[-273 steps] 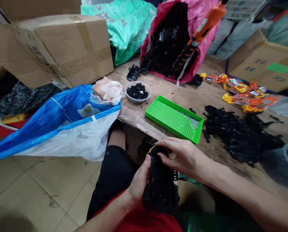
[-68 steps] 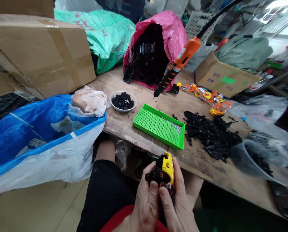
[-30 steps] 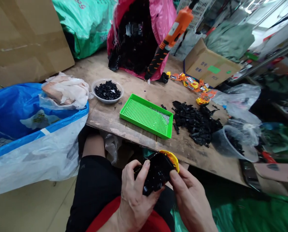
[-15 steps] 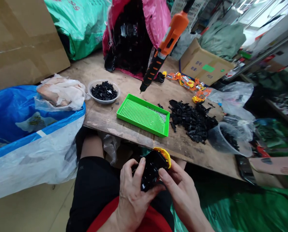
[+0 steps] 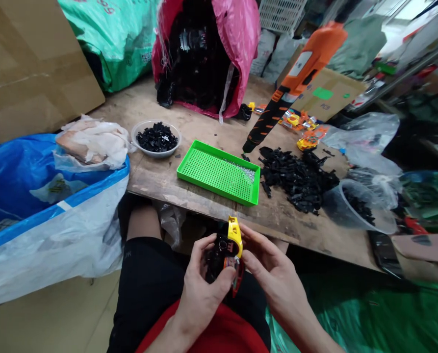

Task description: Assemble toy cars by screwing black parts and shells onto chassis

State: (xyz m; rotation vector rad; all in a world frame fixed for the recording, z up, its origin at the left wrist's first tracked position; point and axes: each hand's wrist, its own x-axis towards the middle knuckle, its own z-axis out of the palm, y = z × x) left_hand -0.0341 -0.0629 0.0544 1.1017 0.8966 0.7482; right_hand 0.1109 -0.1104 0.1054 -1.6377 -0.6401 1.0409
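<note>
Over my lap, in front of the table edge, I hold a black and yellow plastic toy piece [image 5: 235, 236] with some red and clear plastic low on its side. My left hand [image 5: 204, 274] grips the black part, thumb pressed on the near side. My right hand [image 5: 265, 255] has its fingers and thumb closed on the yellow edge; its fingertips are partly hidden behind the piece. Just beyond my hands, a green perforated tray [image 5: 200, 182] holds small silvery screws in its right corner. An orange and black electric screwdriver [image 5: 292, 81] hangs tip down above the table.
Black plastic parts lie in a heap [image 5: 296, 179] right of the tray and in a bowl [image 5: 133, 139] at left. A clear tub [image 5: 336, 201] lies tipped at right. Behind stands a pink sack [image 5: 246, 54] of black parts. Orange-yellow pieces [image 5: 310, 137] lie near a carton [image 5: 314, 105].
My hands have turned the toy piece so its yellow edge stands upright and its side shows. The screwdriver has swung right and slightly away in the view.
</note>
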